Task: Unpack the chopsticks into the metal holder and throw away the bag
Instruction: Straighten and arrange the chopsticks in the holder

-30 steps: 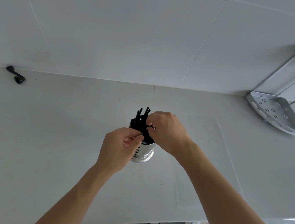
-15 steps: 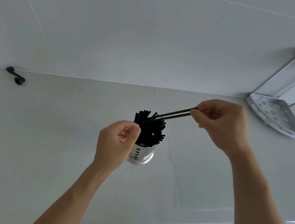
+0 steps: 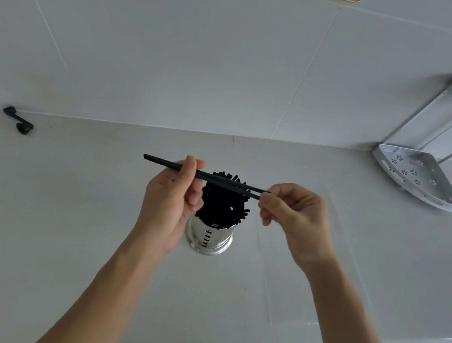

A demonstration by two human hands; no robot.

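Both hands pinch one black pair (image 3: 218, 178) level above the holder (image 3: 209, 236): left hand (image 3: 171, 201) mid-shaft, right hand (image 3: 294, 217) at the tip. Holder stands full on the counter (image 3: 70, 223) (bag unseen). Next, probably: tip it upright, drop in.

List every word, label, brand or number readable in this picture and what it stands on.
None: no readable text anywhere.
The metal holder shows only punched slots.
The corner rack shows only flower-shaped holes.
The chopsticks held by both hands are plain black.
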